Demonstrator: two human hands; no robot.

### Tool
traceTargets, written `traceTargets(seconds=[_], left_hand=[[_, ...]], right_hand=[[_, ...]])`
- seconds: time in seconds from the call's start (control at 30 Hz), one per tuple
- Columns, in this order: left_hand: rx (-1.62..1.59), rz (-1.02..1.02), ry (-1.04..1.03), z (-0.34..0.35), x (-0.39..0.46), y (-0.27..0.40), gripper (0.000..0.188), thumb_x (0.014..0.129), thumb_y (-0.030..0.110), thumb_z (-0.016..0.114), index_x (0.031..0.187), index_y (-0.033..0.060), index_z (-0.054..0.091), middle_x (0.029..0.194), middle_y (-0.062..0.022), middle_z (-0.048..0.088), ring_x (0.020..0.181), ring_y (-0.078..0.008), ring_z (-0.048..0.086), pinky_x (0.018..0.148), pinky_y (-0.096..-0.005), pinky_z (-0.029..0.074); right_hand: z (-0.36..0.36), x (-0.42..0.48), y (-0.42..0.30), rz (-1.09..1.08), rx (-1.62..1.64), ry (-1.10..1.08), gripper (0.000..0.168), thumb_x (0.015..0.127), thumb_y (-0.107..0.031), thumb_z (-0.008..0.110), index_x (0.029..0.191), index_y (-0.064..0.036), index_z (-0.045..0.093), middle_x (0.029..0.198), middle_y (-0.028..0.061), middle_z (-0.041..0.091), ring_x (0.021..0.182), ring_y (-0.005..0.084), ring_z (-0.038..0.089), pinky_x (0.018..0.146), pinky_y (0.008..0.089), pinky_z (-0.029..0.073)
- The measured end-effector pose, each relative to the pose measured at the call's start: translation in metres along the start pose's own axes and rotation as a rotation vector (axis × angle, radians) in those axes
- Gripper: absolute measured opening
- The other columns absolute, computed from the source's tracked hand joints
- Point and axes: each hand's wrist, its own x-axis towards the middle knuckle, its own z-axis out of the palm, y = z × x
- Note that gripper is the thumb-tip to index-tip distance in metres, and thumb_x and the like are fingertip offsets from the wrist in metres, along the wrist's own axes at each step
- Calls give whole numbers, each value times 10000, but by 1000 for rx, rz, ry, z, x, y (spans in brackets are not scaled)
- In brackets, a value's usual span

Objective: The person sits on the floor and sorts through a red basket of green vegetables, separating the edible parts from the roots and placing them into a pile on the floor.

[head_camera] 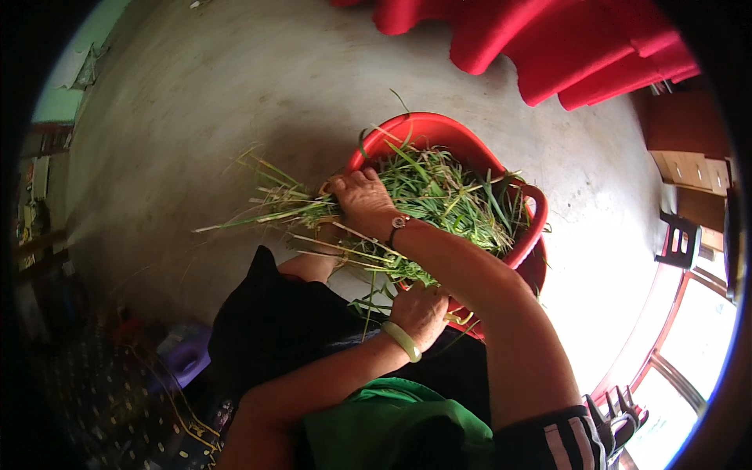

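Observation:
A red plastic tub (432, 126) stands in front of me, heaped with cut green grass (435, 188). My right hand (365, 197), with a dark cord bracelet at its wrist, reaches across to the tub's left side. It is closed over a bundle of long grass stalks (282, 211) that stick out leftward past the rim. Nearer to me, my left hand (418, 311) is curled around grass at the tub's near side. Pale stems poke out beside its fist, and most of its fingers are hidden. A pale green bangle (402, 341) circles the left wrist.
A bare concrete floor (205, 106) surrounds the tub. Red cloth (529, 41) hangs in folds at upper right. A dark stool (678, 241) and wooden drawers (687, 170) stand at the right. A purple container (185, 358) lies at lower left, by a dark patterned bag or cloth (135, 417).

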Motion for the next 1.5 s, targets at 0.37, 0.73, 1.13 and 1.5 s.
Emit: traceTargets(seconds=[0.37, 0.73, 1.13, 1.5], left_hand=[[-234, 168, 110, 9, 5, 6, 202, 742, 233, 616, 850, 85, 530, 602, -118, 568, 567, -318, 579, 497, -403, 456], [810, 560, -837, -41, 44, 120, 184, 707, 233, 606, 747, 54, 626, 728, -140, 629, 707, -311, 617, 629, -390, 497], [1371, 202, -1029, -17, 131, 173, 253, 730, 218, 604, 889, 25, 644, 926, -155, 624, 879, -281, 604, 750, -370, 480], [1568, 275, -776, -101, 118, 173, 223, 733, 283, 609, 776, 65, 623, 757, -140, 626, 751, -291, 614, 671, -391, 493]], right_hand=[[-130, -60, 100, 206, 986, 565, 226, 714, -104, 665, 923, -36, 611, 855, 42, 648, 751, 90, 563, 700, 245, 456], [-121, -310, 152, 717, 1546, 2013, 208, 705, -112, 683, 849, -20, 564, 743, 48, 580, 611, 160, 551, 536, 299, 464], [67, -504, 176, 1584, 1534, 2897, 245, 708, -149, 537, 840, 54, 500, 835, 141, 559, 642, 265, 550, 568, 430, 504], [112, -528, 206, 1318, 1842, 2512, 571, 749, -412, 647, 1064, 43, 506, 984, 144, 583, 768, 261, 594, 656, 403, 517]])
